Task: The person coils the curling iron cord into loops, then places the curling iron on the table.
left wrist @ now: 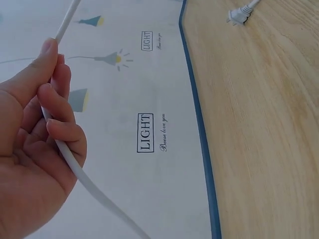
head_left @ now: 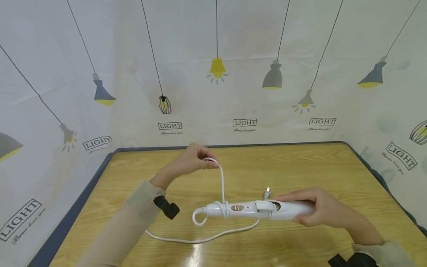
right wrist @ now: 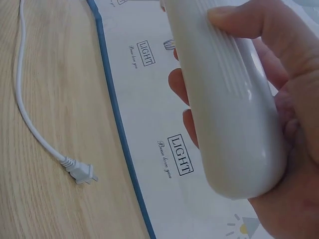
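Observation:
A white hair curling iron [head_left: 245, 208] is held level above the wooden table, its cord end towards the left. My right hand [head_left: 318, 209] grips its wide rounded end; in the right wrist view the thumb lies on the ribbed side of the white body [right wrist: 234, 134]. Up and left of the iron, my left hand [head_left: 191, 159] pinches the white cord [head_left: 222, 181]. The cord loops round the narrow handle end. In the left wrist view it runs between thumb and fingers and across the palm [left wrist: 40, 169].
A two-prong plug [head_left: 267, 193] lies on the table [head_left: 150, 207] behind the iron. A slack stretch of cord [head_left: 200, 241] curves across the tabletop in front. Dark blue edging [head_left: 233, 145] borders the table, and a wall sheet [head_left: 186, 74] printed with lamps stands behind it.

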Available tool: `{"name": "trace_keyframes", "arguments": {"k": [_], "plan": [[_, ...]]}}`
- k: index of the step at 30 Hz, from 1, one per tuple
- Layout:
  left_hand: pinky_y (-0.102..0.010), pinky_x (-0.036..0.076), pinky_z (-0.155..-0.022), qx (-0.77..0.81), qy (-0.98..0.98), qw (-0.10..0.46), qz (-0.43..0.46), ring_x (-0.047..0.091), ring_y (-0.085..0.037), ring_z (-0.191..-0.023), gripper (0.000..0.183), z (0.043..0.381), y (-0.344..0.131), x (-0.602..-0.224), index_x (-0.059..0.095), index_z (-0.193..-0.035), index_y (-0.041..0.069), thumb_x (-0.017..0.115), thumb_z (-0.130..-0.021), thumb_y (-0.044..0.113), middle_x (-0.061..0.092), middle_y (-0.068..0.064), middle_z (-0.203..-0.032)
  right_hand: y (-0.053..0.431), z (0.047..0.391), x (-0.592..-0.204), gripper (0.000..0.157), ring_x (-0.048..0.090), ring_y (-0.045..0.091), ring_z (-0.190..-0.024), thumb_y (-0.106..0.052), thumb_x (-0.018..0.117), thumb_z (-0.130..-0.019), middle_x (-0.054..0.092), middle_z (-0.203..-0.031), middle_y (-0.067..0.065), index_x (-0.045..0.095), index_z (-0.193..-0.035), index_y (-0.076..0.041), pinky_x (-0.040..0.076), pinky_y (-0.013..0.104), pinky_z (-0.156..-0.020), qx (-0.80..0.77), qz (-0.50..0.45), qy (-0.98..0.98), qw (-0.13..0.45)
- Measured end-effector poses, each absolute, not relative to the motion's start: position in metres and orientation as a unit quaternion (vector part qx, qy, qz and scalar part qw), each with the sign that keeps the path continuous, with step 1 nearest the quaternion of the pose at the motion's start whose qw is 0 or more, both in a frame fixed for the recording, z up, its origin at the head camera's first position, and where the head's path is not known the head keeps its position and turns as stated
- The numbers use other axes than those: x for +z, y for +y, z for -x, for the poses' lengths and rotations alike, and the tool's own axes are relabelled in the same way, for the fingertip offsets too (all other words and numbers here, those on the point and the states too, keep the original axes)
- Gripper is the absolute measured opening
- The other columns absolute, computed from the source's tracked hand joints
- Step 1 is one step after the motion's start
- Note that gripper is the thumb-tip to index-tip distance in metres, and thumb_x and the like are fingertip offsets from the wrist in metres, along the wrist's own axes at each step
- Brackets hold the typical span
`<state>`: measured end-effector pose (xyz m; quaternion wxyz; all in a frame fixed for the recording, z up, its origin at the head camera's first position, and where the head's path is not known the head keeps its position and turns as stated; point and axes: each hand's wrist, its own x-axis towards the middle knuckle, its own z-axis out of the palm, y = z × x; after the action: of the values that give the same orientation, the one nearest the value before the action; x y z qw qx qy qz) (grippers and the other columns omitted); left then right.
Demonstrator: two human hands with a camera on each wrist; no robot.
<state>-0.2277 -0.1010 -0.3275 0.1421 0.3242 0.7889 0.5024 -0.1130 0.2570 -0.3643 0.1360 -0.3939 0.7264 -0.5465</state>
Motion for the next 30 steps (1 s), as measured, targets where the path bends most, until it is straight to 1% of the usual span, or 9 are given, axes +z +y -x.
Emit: {"name": "trace_keyframes", "arguments": {"k": [4,5,8,11,15,19,24,26,30], "plan": [[-0.034,0.050,-0.064,0.481,0.793,0.125,-0.352,0.059,-0.019,-0.067,0.010,0.222,-0.095,-0.316,0.071,-0.087,0.002,0.070,-0.082,0.011,0.067,-0.008,-0.078,0.255,0.115,-0.368,0.053,0.056,0.012,-0.077,0.013,0.059,-0.079,0.057,-0.124,0.003,0.054,-0.128,-0.006,0.051,0.034,-0.052,-0.541,0.396,0.727,0.148],[-0.035,0.050,-0.064,0.478,0.792,0.122,-0.359,0.060,-0.023,-0.068,0.010,0.220,-0.093,-0.313,0.071,-0.086,0.002,0.070,-0.082,0.011,0.067,-0.006,-0.077,0.255,0.115,-0.368,0.053,0.056,0.012,-0.076,0.012,0.060,-0.079,0.057,-0.124,0.003,0.055,-0.128,-0.007,0.051,0.034,-0.052,-0.539,0.394,0.729,0.148],[-0.033,0.050,-0.064,0.469,0.794,0.113,-0.371,0.060,-0.026,-0.070,0.009,0.214,-0.089,-0.304,0.070,-0.085,0.003,0.071,-0.081,0.011,0.066,-0.002,-0.077,0.253,0.116,-0.371,0.050,0.057,0.012,-0.076,0.010,0.061,-0.080,0.058,-0.122,0.003,0.055,-0.128,-0.007,0.051,0.034,-0.052,-0.535,0.392,0.735,0.145],[-0.032,0.050,-0.063,0.466,0.796,0.108,-0.371,0.061,-0.022,-0.070,0.008,0.207,-0.087,-0.298,0.070,-0.084,0.004,0.071,-0.081,0.012,0.066,-0.002,-0.078,0.253,0.116,-0.374,0.048,0.057,0.013,-0.074,0.007,0.063,-0.081,0.060,-0.119,0.003,0.056,-0.127,-0.006,0.051,0.033,-0.053,-0.527,0.378,0.749,0.136],[-0.030,0.047,-0.057,0.455,0.805,0.083,-0.372,0.056,-0.014,-0.061,0.009,0.197,-0.087,-0.291,0.071,-0.085,0.009,0.071,-0.081,0.016,0.065,0.001,-0.077,0.253,0.117,-0.377,0.046,0.056,0.013,-0.076,0.001,0.065,-0.082,0.060,-0.117,-0.001,0.056,-0.126,-0.007,0.050,0.032,-0.057,-0.513,0.337,0.781,0.115],[-0.026,0.042,-0.052,0.449,0.808,0.049,-0.380,0.049,-0.013,-0.055,0.007,0.186,-0.088,-0.286,0.071,-0.085,0.012,0.070,-0.082,0.019,0.064,0.003,-0.076,0.253,0.119,-0.380,0.047,0.055,0.013,-0.081,-0.001,0.067,-0.081,0.058,-0.119,-0.002,0.056,-0.126,-0.008,0.050,0.032,-0.061,-0.506,0.303,0.803,0.084],[-0.024,0.039,-0.050,0.439,0.804,0.009,-0.401,0.045,-0.012,-0.055,0.005,0.172,-0.086,-0.284,0.072,-0.085,0.012,0.070,-0.082,0.016,0.061,0.005,-0.075,0.251,0.120,-0.383,0.048,0.054,0.015,-0.081,-0.004,0.069,-0.081,0.057,-0.119,0.003,0.057,-0.126,-0.010,0.049,0.032,-0.058,-0.505,0.274,0.817,0.054],[-0.023,0.039,-0.050,0.431,0.806,-0.007,-0.405,0.044,-0.010,-0.056,0.005,0.166,-0.084,-0.285,0.072,-0.085,0.011,0.071,-0.081,0.015,0.060,0.006,-0.074,0.250,0.121,-0.384,0.047,0.054,0.015,-0.081,-0.004,0.069,-0.080,0.058,-0.117,0.000,0.057,-0.126,-0.010,0.050,0.032,-0.057,-0.507,0.263,0.820,0.041],[-0.020,0.038,-0.048,0.424,0.804,-0.036,-0.415,0.042,-0.006,-0.055,0.008,0.157,-0.079,-0.288,0.073,-0.086,0.007,0.072,-0.079,0.011,0.057,0.006,-0.070,0.248,0.122,-0.385,0.048,0.054,0.014,-0.082,-0.003,0.069,-0.080,0.057,-0.116,-0.013,0.057,-0.126,-0.008,0.049,0.031,-0.057,-0.512,0.240,0.825,0.016]]}}
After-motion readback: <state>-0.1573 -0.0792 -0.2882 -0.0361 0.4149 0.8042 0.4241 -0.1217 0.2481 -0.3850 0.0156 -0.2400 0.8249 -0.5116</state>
